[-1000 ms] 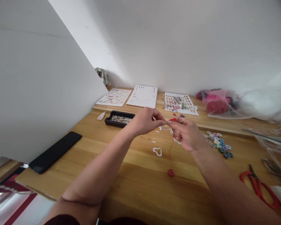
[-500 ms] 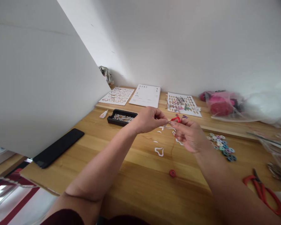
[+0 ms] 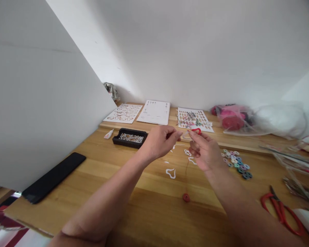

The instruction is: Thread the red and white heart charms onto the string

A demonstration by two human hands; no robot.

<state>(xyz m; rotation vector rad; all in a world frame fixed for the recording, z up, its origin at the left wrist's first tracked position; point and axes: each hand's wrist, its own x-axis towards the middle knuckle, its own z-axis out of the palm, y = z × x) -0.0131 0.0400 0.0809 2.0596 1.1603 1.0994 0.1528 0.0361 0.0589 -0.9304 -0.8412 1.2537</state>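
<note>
My right hand [image 3: 206,149] is closed in a pinch on a thin outline-shaped cut-out [image 3: 185,135], white on the left and covered in red on the part [image 3: 197,130] that shows above the fingers. Just left of it, my left hand [image 3: 162,142] has thumb and fingertips pressed together; what they grip is too small to make out. From the right hand a fine red thread [image 3: 187,171] hangs down to a red bobbin [image 3: 186,197] on the wooden table. Several white paper outlines lie below the hands, one [image 3: 170,173] by itself.
Left of the hands are a black tray [image 3: 130,138] of beads, a small white bottle [image 3: 108,134] and a black slab [image 3: 54,176]. Patterned sheets [image 3: 123,113] lie on the back ledge. At right are coloured bobbins [image 3: 237,163], red-handled scissors [image 3: 282,211] and plastic bags [image 3: 275,120].
My hands have drawn slightly apart, so more of the white cut-out shows between them. The view has shifted, and the table things appear lower and further left.
</note>
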